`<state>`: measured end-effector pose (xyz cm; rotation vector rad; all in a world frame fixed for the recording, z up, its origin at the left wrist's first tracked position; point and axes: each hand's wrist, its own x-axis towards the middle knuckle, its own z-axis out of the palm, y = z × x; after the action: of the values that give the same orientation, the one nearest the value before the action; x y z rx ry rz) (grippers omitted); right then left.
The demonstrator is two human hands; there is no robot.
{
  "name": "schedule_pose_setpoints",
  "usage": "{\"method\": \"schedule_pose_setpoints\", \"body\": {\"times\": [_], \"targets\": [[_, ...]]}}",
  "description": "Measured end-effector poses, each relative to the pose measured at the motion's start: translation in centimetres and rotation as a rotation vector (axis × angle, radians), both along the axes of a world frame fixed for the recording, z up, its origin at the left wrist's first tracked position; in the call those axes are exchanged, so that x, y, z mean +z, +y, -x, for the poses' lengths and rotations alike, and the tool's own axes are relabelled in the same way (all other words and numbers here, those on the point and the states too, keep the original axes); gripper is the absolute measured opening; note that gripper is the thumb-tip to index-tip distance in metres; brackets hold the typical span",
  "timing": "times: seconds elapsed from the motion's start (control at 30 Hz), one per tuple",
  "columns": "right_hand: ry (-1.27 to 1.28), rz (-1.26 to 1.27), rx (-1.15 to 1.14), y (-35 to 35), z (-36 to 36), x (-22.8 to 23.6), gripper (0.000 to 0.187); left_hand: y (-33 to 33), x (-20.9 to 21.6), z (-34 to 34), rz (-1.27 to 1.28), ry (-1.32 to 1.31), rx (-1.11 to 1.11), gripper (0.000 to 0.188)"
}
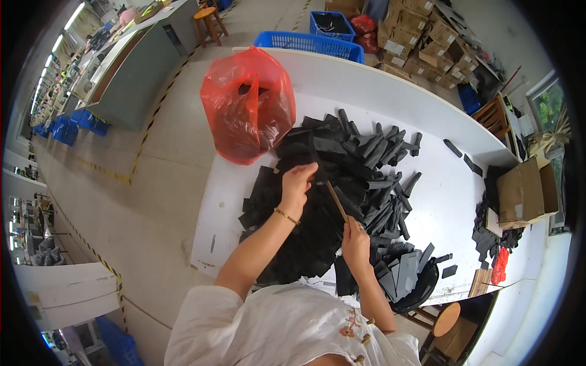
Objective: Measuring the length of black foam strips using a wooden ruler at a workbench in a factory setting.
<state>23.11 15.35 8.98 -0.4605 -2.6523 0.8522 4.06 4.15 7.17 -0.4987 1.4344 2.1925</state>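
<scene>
- Pinching a black piece (321, 174) between thumb and fingers of left hand (297, 188), right above the dark pile (300, 249)
- Gripping a stick (337, 201) in right hand (356, 244), fingers curled round the lower end; can't tell if touching the piece up top
- Got a red bag (247, 116) at the pile's far-left edge, plus a box (519, 194) way right

I see striped tape (147, 131) across the pale floor (177, 161), a wooden stool (205, 12), and a window (549, 100) showing green.
</scene>
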Motion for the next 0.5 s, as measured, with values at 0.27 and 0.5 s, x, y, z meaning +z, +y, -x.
{"method": "schedule_pose_setpoints", "body": {"times": [0.27,0.5], "targets": [[-0.076,0.571,0.074,-2.2,2.4,-0.3,0.023,-2.5,1.8,-5.2,-0.281,0.178,-0.089,0.021],[0.176,0.417,-0.002,-6.7,2.7,-0.4,0.024,-1.7,1.3,-7.3,-0.515,-0.091,-0.035,0.028]]}}
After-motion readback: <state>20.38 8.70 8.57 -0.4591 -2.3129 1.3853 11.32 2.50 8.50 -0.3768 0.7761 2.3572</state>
